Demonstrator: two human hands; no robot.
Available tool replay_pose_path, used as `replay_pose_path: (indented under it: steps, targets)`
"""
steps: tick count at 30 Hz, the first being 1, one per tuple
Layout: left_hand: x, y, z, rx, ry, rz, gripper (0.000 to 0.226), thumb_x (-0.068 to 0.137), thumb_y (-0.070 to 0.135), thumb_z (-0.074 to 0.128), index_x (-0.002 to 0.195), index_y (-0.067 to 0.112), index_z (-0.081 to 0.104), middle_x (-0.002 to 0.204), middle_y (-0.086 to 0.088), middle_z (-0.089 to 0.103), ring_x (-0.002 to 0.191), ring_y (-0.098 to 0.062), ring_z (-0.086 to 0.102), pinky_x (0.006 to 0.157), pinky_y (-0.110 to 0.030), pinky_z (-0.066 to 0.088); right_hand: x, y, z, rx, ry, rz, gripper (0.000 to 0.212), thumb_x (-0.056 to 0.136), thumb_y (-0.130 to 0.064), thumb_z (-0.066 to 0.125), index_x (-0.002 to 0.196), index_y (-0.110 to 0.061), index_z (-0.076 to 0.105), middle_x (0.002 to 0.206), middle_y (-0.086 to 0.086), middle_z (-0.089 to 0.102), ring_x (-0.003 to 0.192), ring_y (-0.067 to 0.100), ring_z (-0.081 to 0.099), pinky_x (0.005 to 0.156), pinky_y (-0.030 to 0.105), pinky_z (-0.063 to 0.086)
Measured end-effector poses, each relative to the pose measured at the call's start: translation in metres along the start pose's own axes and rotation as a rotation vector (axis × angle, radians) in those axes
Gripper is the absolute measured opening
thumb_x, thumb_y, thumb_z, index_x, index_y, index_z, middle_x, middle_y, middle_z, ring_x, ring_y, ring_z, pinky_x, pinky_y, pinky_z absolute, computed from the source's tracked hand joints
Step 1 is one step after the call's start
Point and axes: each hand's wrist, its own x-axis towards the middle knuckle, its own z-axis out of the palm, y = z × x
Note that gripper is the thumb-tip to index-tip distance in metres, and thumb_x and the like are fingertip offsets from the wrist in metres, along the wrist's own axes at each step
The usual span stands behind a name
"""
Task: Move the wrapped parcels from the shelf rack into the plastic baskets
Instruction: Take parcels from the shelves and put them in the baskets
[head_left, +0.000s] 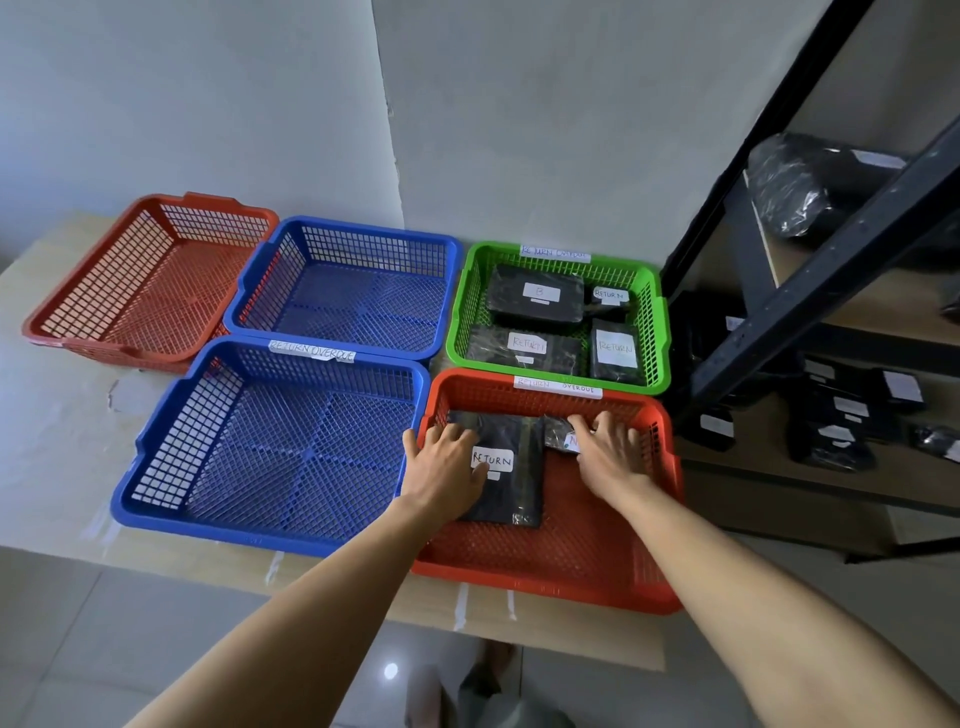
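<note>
Both my hands are inside the near red basket (550, 582). My left hand (447, 462) lies flat with spread fingers on a large black wrapped parcel (511, 488) labelled RETURN. My right hand (608, 452) rests with straight fingers on a smaller black parcel (558, 430) beside it, covering most of its label. The green basket (657, 332) behind holds several labelled black parcels. More black parcels (847, 421) lie on the dark shelf rack (810, 270) at the right.
Two blue baskets (270, 514) (343, 228) and a far red basket (145, 291) sit without parcels on the pale table (57, 415). Paper labels reading RETURN OVERDUE hang on some rims. A white wall stands behind. Tiled floor lies below the table's front edge.
</note>
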Motion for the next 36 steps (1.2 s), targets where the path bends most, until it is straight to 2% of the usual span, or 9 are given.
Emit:
replay_pose_path:
  steps: [4, 11, 16, 18, 20, 23, 26, 31, 36]
  targets:
    - [0.005, 0.003, 0.000, -0.011, 0.005, -0.013, 0.042, 0.092, 0.043, 0.048, 0.129, 0.024, 0.048, 0.130, 0.003, 0.051, 0.124, -0.022, 0.041, 0.108, -0.050, 0.011, 0.003, -0.002, -0.009, -0.015, -0.094, 0.027, 0.062, 0.089, -0.011, 0.050, 0.145, -0.024, 0.025, 0.134, 0.016, 0.034, 0.121, 0.037, 0.041, 0.103, 0.046, 0.030]
    - [0.011, 0.005, -0.001, 0.004, -0.021, -0.026, 0.043, 0.093, 0.045, 0.048, 0.132, 0.026, 0.047, 0.131, 0.004, 0.051, 0.124, -0.023, 0.042, 0.110, -0.054, 0.010, 0.006, 0.000, -0.006, 0.044, -0.085, -0.092, 0.086, 0.081, 0.018, 0.046, 0.153, -0.019, 0.019, 0.148, 0.011, 0.026, 0.132, 0.034, 0.031, 0.110, 0.049, 0.029]
    - [0.009, 0.005, 0.001, 0.007, -0.050, -0.032, 0.044, 0.093, 0.045, 0.047, 0.132, 0.025, 0.047, 0.130, 0.003, 0.052, 0.123, -0.023, 0.043, 0.109, -0.052, 0.011, 0.001, 0.006, 0.012, 0.434, -0.059, -0.038, 0.044, 0.103, -0.027, 0.037, 0.147, -0.029, 0.031, 0.146, 0.006, 0.026, 0.134, 0.028, 0.028, 0.109, 0.051, 0.028]
    - [0.006, 0.005, 0.000, 0.009, -0.052, -0.034, 0.043, 0.093, 0.044, 0.047, 0.130, 0.024, 0.048, 0.129, 0.003, 0.052, 0.122, -0.023, 0.044, 0.109, -0.053, 0.011, 0.000, 0.003, 0.017, 0.440, 0.009, 0.017, 0.054, 0.099, -0.017, 0.050, 0.148, -0.026, 0.030, 0.147, 0.006, 0.019, 0.134, 0.030, 0.026, 0.111, 0.050, 0.028]
    - [0.005, 0.004, -0.001, 0.014, -0.049, -0.032, 0.042, 0.092, 0.045, 0.048, 0.129, 0.024, 0.048, 0.128, 0.003, 0.053, 0.121, -0.023, 0.045, 0.109, -0.052, 0.012, -0.004, -0.002, 0.018, 0.219, 0.062, -0.003, 0.078, 0.087, 0.005, 0.054, 0.153, -0.022, 0.023, 0.147, 0.009, 0.012, 0.131, 0.033, 0.023, 0.112, 0.050, 0.026]
    - [0.002, 0.004, 0.000, -0.003, -0.045, -0.031, 0.041, 0.092, 0.044, 0.048, 0.127, 0.024, 0.049, 0.126, 0.004, 0.054, 0.121, -0.023, 0.046, 0.109, -0.052, 0.013, -0.014, -0.014, 0.014, 0.168, 0.240, -0.033, 0.054, 0.090, -0.009, 0.054, 0.142, -0.019, 0.043, 0.133, 0.010, 0.043, 0.117, 0.030, 0.043, 0.098, 0.045, 0.032]
    - [-0.001, 0.005, 0.002, -0.001, -0.055, -0.030, 0.038, 0.092, 0.044, 0.048, 0.123, 0.023, 0.051, 0.125, 0.004, 0.056, 0.120, -0.024, 0.046, 0.108, -0.053, 0.014, -0.020, -0.034, 0.016, 0.381, 0.091, -0.025, 0.033, 0.097, -0.038, 0.047, 0.124, -0.020, 0.052, 0.115, 0.001, 0.064, 0.110, 0.025, 0.057, 0.094, 0.039, 0.035]
    - [-0.006, 0.009, 0.004, -0.009, -0.048, -0.030, 0.040, 0.092, 0.044, 0.049, 0.125, 0.023, 0.052, 0.126, 0.004, 0.056, 0.122, -0.022, 0.045, 0.110, -0.055, 0.014, -0.028, -0.050, 0.025, 0.974, -0.008, 0.129, 0.049, 0.092, -0.024, 0.063, 0.136, -0.010, 0.045, 0.114, 0.009, 0.062, 0.107, 0.027, 0.059, 0.090, 0.035, 0.046]
    - [-0.009, 0.008, 0.003, -0.022, -0.052, -0.027, 0.038, 0.092, 0.044, 0.050, 0.124, 0.023, 0.052, 0.124, 0.004, 0.057, 0.121, -0.023, 0.046, 0.110, -0.056, 0.014, -0.025, -0.047, 0.026, 0.963, -0.053, 0.088, 0.046, 0.097, -0.019, 0.052, 0.141, -0.008, 0.043, 0.132, 0.013, 0.057, 0.118, 0.026, 0.054, 0.098, 0.033, 0.041]
